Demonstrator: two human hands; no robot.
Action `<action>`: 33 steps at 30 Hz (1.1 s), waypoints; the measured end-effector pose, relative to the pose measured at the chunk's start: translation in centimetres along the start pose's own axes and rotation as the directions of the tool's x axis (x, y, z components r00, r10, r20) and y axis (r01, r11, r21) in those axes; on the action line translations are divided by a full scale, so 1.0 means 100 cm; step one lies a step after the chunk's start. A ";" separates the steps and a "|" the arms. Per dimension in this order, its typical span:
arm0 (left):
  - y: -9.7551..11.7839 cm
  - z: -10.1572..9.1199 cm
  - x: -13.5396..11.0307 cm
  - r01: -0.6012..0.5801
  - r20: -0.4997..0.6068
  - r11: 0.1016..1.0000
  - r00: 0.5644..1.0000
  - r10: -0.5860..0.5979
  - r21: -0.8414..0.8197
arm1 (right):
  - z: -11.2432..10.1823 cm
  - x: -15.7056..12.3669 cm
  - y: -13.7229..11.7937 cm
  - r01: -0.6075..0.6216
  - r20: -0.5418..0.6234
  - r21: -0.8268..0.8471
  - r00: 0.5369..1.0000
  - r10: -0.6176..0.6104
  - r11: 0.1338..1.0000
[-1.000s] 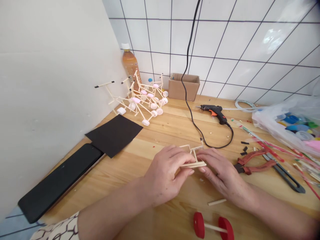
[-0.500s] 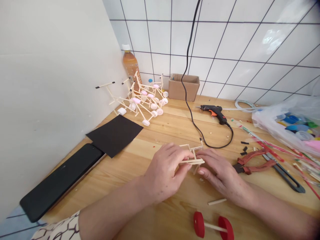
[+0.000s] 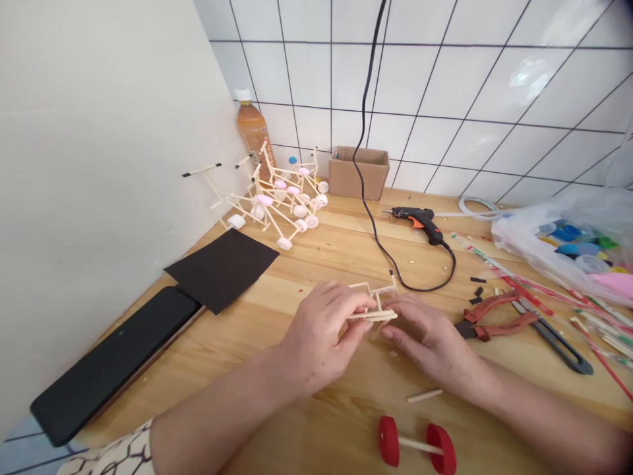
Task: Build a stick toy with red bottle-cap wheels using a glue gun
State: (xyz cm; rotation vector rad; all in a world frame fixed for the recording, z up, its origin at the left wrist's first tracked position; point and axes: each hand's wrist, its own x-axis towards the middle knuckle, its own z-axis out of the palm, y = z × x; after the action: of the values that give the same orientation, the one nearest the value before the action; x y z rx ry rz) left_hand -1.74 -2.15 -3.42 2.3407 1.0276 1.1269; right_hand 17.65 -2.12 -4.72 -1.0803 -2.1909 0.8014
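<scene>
Both my hands meet over the middle of the wooden table (image 3: 306, 257). My left hand (image 3: 321, 336) pinches a small frame of thin wooden sticks (image 3: 372, 303) between thumb and fingers. My right hand (image 3: 428, 340) grips the same frame from the right side, fingers curled round it. The frame's far end sticks up beyond my fingers. A short loose stick (image 3: 424, 396) lies just in front of my right wrist. An axle with two red wheels (image 3: 414, 447) rests near the table's front edge.
A pile of finished stick models with pink and white caps (image 3: 277, 194) sits at the back left beside an orange bottle (image 3: 251, 132). Black paper (image 3: 222, 267), a black bar (image 3: 111, 363), a cardboard box (image 3: 359, 171), glue gun (image 3: 418, 221), red pliers (image 3: 497, 313) and a plastic bag (image 3: 573, 244) surround me.
The stick frame and both hands have shifted slightly left and away; my right fingers have closed in under the frame. Nothing else on the table has moved.
</scene>
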 end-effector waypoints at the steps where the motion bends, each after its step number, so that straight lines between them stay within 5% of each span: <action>1: 0.000 0.000 0.000 0.002 -0.001 1.000 1.000 -0.002 -0.002 | 0.000 0.000 0.000 -0.002 0.006 0.010 1.000 0.002 1.000; 23: -0.003 0.001 -0.001 0.026 0.004 1.000 1.000 -0.026 -0.017 | -0.004 -0.003 -0.014 -0.160 0.044 0.109 0.987 0.156 0.981; 33: 0.005 0.003 0.003 0.143 -0.050 0.989 0.988 -0.144 -0.032 | 0.002 -0.003 -0.016 -0.257 -0.012 0.205 0.964 0.265 0.944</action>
State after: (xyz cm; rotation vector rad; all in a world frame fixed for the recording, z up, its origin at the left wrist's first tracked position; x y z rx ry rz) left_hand -1.20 -2.27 -3.18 2.1875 1.1706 1.1446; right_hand 16.86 -3.19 -3.77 -1.2853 -1.9077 1.0829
